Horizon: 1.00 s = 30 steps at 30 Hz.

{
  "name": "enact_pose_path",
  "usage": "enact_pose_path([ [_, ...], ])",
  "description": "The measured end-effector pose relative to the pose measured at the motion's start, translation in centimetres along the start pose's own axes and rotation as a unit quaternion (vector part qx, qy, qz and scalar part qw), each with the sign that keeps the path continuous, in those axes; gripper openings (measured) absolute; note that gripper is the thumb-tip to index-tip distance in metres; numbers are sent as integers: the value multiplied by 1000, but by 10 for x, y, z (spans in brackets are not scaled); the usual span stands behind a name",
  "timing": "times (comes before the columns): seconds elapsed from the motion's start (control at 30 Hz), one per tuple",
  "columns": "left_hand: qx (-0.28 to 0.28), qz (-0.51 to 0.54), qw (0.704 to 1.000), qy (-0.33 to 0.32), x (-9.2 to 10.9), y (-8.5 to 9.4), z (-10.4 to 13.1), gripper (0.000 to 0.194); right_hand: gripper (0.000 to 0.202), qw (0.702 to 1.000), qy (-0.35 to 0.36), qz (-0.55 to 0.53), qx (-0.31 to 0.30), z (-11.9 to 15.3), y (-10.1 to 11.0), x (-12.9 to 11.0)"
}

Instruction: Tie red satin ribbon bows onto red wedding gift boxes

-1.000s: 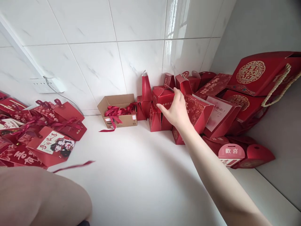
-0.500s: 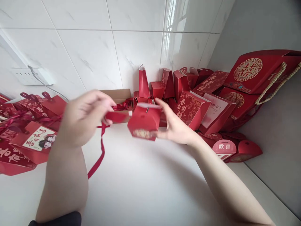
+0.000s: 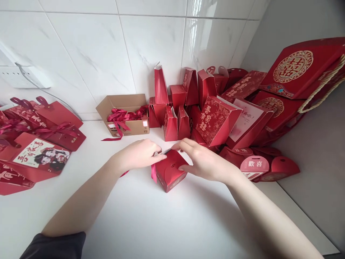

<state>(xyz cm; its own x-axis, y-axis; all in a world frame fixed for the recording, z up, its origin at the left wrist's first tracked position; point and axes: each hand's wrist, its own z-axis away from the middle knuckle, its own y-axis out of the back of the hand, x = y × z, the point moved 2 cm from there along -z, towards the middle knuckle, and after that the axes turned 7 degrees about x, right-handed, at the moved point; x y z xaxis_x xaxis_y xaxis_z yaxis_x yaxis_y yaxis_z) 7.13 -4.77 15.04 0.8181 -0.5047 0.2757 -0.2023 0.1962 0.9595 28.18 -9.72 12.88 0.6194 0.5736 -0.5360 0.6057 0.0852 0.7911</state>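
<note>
A small red gift box (image 3: pixel 169 172) stands on the white table in front of me, its folded top facing me. My right hand (image 3: pixel 202 160) grips it from the right, thumb on the near slope and fingers bent over the top edge. My left hand (image 3: pixel 142 153) is at the box's upper left, thumb and fingers pinched together by the top. Out from under those fingers a dark pink ribbon (image 3: pixel 153 173) hangs along the box's left side. Another bit of ribbon shows below my left wrist. The ribbon inside my fingers is hidden.
Behind my left hand, an open cardboard box (image 3: pixel 132 130) holds red ribbons (image 3: pixel 122 117), one trailing out. Red boxes (image 3: pixel 172 124) stand along the wall. More boxes (image 3: pixel 258 167) and a rope-handled bag (image 3: pixel 293 72) crowd the right. Ribbon-tied boxes (image 3: pixel 45 158) lie left.
The gift box has come down and nearer to me onto the table. My left hand has moved right with the ribbon, from beside the box to its top edge.
</note>
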Motion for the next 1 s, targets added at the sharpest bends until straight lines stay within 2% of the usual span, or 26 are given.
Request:
enact_pose_path([
  [0.1,19,10,1000,5,2,-1,-3,52,41,999,28,-1,-47,1,-2,-7],
  [0.23,56,3,998,5,1,6,-2,57,47,993,94,74,21,1,-2,-10],
  [0.3,79,-27,996,4,1,9,-1,60,33,988,103,111,17,1,-4,-9],
  [0.37,89,-60,994,5,0,10,-1,60,23,985,110,134,-13,0,-7,-8],
  [0.6,37,-105,990,89,-11,0,-5,61,21,966,152,201,-58,1,-19,-23],
  [0.7,-15,-72,993,95,-9,-3,-2,55,8,978,127,128,-104,3,-20,-27],
  [0.77,-40,-35,995,89,-5,-4,1,49,21,986,96,49,-126,4,-21,-27],
  [0.83,-43,-9,996,73,-1,-4,3,41,25,990,74,24,-115,4,-23,-27],
  [1.0,-39,-11,997,62,6,-5,4,33,24,982,61,169,-65,4,-28,-27],
])
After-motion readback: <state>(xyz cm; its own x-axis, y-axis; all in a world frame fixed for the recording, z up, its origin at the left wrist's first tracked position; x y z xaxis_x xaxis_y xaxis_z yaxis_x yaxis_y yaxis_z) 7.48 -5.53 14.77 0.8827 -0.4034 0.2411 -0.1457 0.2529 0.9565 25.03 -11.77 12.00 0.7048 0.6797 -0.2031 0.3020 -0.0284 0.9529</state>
